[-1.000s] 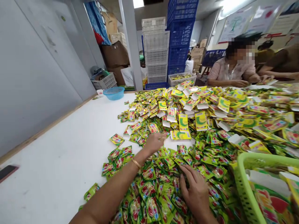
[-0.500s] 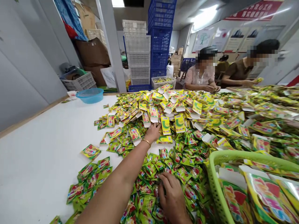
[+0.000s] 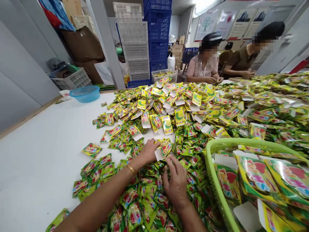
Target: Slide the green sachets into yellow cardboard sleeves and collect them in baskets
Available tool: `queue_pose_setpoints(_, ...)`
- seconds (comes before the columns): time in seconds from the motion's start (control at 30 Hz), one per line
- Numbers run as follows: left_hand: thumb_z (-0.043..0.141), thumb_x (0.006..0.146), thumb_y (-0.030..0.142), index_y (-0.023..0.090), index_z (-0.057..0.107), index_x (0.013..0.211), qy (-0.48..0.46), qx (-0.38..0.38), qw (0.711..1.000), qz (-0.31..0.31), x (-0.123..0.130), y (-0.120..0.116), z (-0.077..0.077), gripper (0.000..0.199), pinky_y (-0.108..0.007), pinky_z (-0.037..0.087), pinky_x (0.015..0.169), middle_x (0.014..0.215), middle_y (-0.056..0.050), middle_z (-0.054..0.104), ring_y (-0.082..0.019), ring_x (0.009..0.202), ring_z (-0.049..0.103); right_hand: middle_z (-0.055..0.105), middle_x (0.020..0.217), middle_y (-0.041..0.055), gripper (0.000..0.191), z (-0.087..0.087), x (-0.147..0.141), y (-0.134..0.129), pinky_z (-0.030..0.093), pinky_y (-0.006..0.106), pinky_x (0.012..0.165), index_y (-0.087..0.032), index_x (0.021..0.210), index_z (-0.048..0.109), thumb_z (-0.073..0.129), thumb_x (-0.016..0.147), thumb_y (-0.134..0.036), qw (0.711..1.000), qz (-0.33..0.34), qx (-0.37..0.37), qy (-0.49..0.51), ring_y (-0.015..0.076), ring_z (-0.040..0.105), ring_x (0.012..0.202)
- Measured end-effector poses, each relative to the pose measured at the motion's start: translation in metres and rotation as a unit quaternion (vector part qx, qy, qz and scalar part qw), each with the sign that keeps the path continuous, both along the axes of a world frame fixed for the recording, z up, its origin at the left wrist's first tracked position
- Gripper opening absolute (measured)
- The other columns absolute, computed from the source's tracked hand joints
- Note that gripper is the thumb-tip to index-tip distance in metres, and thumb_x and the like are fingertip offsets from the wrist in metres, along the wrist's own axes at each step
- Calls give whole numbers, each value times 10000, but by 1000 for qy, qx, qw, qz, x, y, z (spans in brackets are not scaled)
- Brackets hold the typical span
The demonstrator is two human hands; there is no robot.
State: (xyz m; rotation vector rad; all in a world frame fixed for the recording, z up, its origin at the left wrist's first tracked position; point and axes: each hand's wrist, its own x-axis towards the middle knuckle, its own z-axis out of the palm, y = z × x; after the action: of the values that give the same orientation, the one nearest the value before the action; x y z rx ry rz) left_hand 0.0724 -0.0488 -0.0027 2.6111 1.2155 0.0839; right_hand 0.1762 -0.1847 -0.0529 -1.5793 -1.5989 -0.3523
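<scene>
A small yellow-green printed box (image 3: 166, 146) is in my left hand (image 3: 148, 151), whose fingers close on its left side. The box lies tilted, its white end flap standing out toward me. My right hand (image 3: 175, 180) is just below, palm down over the loose green sachets (image 3: 145, 206), with thumb and fingers apart. Its fingertips reach the box's lower edge; whether they touch it or a sachet under it, I cannot tell. Beyond both hands rises a heap of similar boxes (image 3: 180, 116), several with white flaps open.
A light-green plastic basket (image 3: 212, 170) holding filled boxes stands at the right. On the white table (image 3: 48, 141), a blue basin (image 3: 85, 95) sits at the far left. Two co-workers (image 3: 202, 66) sit across the table. White crates (image 3: 135, 48) and blue crates (image 3: 158, 35) are stacked behind.
My left hand has come back from the heap toward me, bringing a box. My right hand has moved slightly up, close to that box. The view has tilted down a little.
</scene>
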Motion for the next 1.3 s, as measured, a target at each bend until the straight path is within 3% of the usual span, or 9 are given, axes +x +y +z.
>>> queue_pose_setpoints(0.2, 458, 844, 245, 215, 632, 949, -101, -64, 993, 18, -60, -56, 4, 206, -280, 441, 818, 964, -49, 632, -190, 911, 587, 481, 1330, 118, 564, 0, 3, 0, 405, 388, 895, -196, 1376, 357, 355, 827, -68, 997, 27, -68, -11, 225, 458, 1198)
queue_pose_setpoints(0.3, 435, 844, 270, 200, 612, 834, -185, -102, 971, 111, -89, -65, 10, 190, -269, 436, 723, 791, -16, 635, -176, 773, 593, 608, 1175, 82, 530, 5, 1, -3, 403, 358, 830, -207, 1299, 467, 356, 808, -45, 990, 60, -120, -47, 204, 549, 1046)
queue_pose_setpoints(0.47, 525, 750, 407, 173, 532, 816, -427, -198, 816, 335, -126, -64, 9, 243, -219, 353, 478, 630, 45, 523, -125, 497, 543, 610, 1194, 62, 483, 43, -1, 22, 364, 373, 855, -245, 1294, 489, 387, 846, -99, 974, 14, -208, -91, 210, 549, 1036)
queue_pose_setpoints(0.57, 624, 650, 419, 169, 525, 779, -500, -264, 738, 369, -130, -69, 8, 298, -193, 285, 408, 587, 66, 507, -94, 421, 498, 422, 1417, 58, 580, 60, -3, 59, 312, 415, 951, -264, 1372, 398, 379, 828, -63, 940, 4, -310, -145, 241, 388, 1262)
queue_pose_setpoints(0.67, 686, 602, 426, 164, 541, 756, -515, -328, 714, 342, -125, -78, 10, 337, -183, 279, 390, 576, 68, 527, -68, 392, 459, 434, 1409, 50, 617, 59, -7, 94, 312, 425, 956, -281, 1327, 451, 439, 765, -29, 914, 38, -364, -176, 244, 371, 1274)
queue_pose_setpoints(0.9, 573, 727, 427, 167, 501, 753, -482, -280, 748, 360, -134, -70, 7, 271, -185, 317, 421, 664, 41, 554, -79, 441, 518, 582, 1160, 119, 333, 57, -3, 104, 307, 420, 957, -166, 1057, 580, 582, 725, -132, 934, 41, -306, -177, 260, 454, 1151)
queue_pose_setpoints(1.0, 424, 820, 362, 172, 504, 798, -396, -236, 811, 360, -131, -58, 2, 207, -205, 366, 467, 676, 28, 552, -105, 490, 547, 570, 1096, 147, 425, 59, -5, 74, 343, 430, 921, -127, 1114, 509, 605, 762, -347, 962, -4, -238, -136, 278, 485, 1066)
queue_pose_setpoints(1.13, 585, 698, 252, 173, 519, 631, -326, -199, 862, 333, -110, -45, -4, 122, -223, 373, 545, 602, 25, 513, -149, 611, 554, 565, 931, 98, 509, 42, -17, 19, 429, 335, 695, -140, 1180, 471, 494, 830, -509, 996, 10, -81, -47, 223, 539, 792)
queue_pose_setpoints(1.3, 616, 594, 134, 186, 493, 546, -273, -126, 899, 318, -96, -36, -7, 142, -245, 333, 622, 616, 23, 491, -168, 709, 514, 575, 1022, 100, 585, 18, -23, -14, 429, 326, 679, -186, 1385, 330, 446, 887, -470, 994, 26, -87, -64, 219, 556, 828)
